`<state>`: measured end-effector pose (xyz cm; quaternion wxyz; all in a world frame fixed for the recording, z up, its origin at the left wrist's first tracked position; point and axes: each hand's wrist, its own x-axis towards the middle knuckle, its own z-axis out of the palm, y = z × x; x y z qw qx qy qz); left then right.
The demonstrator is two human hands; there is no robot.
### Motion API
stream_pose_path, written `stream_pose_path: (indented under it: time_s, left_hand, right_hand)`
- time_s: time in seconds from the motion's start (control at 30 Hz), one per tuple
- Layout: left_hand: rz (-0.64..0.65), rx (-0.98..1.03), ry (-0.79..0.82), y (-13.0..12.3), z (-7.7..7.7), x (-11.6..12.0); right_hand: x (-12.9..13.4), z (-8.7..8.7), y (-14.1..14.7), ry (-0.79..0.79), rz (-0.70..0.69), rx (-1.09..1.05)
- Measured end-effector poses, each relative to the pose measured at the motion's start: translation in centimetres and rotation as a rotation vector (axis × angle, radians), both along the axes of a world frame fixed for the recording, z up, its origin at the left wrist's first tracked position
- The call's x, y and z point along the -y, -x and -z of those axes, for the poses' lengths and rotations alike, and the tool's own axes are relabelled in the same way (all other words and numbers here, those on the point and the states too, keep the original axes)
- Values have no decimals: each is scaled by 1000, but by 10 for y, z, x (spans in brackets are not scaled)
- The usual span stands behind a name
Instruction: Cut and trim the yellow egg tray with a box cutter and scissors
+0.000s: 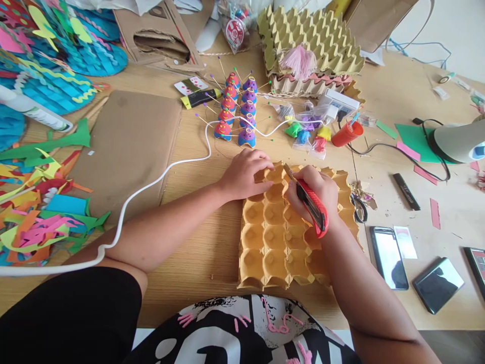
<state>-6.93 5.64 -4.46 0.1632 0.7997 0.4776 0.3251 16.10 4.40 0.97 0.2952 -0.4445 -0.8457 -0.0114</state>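
Note:
A yellow egg tray (276,237) lies on the wooden table in front of me. My right hand (314,189) grips a red utility knife (312,206), its blade pointing away from me at the tray's far part. At the tray's far left corner rests my left hand (248,174), fingers bent over the edge and apart from the knife. Beyond the hands stand two rows of painted egg-cup figures, one row red and blue (223,130), the other purple and blue (247,135), with pins stuck in them.
A white cable (166,174) crosses the table on the left, over brown cardboard (125,146). Scissors (359,210), a phone (389,258) and a black marker (406,191) lie right of the tray. Behind are a red cup (346,133) and stacked egg trays (310,43).

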Motion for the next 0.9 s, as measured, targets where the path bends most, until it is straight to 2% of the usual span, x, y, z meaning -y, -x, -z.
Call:
stream_pose_path:
  time_s: [0.33, 0.43, 0.57, 0.9]
  left_hand:
    - [-9, -14, 6, -1, -1, 1]
    - [-6, -11, 22, -1, -1, 0]
    - [-6, -2, 37, -1, -2, 1]
    - [1, -8, 23, 0, -1, 0]
  right_hand:
    - [-3, 5, 2, 97, 36, 0]
    - [-1, 2, 1, 97, 19, -90]
    - [2, -1, 1, 10, -1, -263]
    - [-2, 8, 3, -13, 45, -135]
